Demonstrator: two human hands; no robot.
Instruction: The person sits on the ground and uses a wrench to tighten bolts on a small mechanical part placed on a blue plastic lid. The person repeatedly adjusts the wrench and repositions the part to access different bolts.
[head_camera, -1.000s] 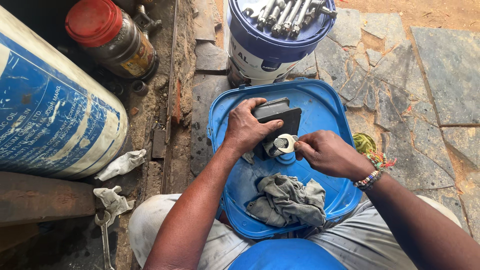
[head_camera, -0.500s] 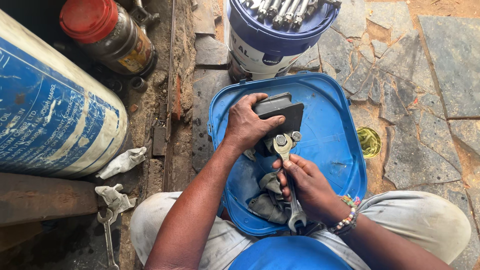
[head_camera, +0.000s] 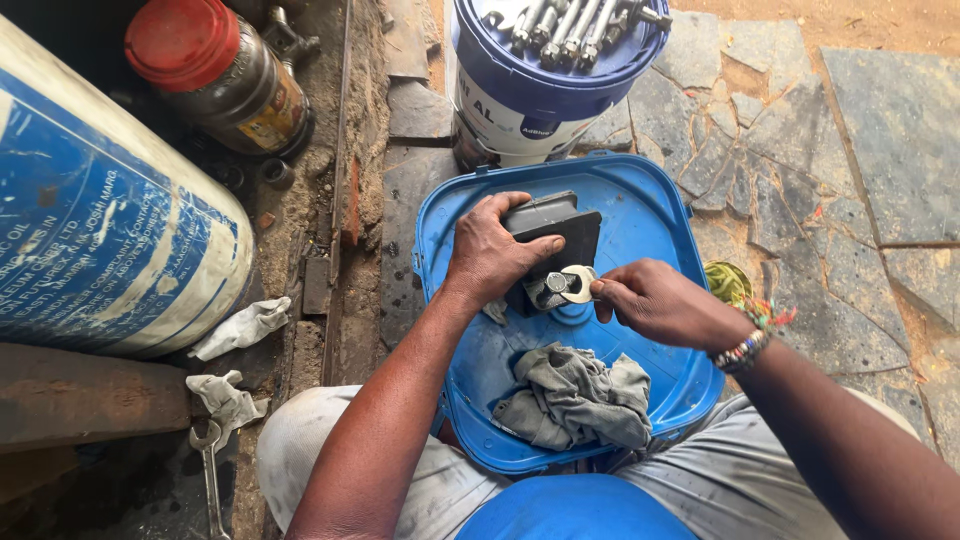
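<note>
Black block, bolt and spanner on blue lid

Left hand (head_camera: 490, 250) is gripping the block (head_camera: 560, 235) at lid (head_camera: 660, 230) centre; right hand (head_camera: 650, 300) is closing its grip on the spanner (head_camera: 578, 285), seated on the bolt (head_camera: 555, 283). Likely risk: spanner slipping off, knuckles striking; rag (head_camera: 575, 395) lying near.

Floor (head_camera: 880, 150) was cracked grey stone slabs w/ sandy dirt in the gaps, orange earth at top right. Left side was grimy, darker, prob shade; daylight on the right. Big blue drum (head_camera: 90, 220) lay on its side at left, rusty beam (head_camera: 80, 395) just below it.
</note>
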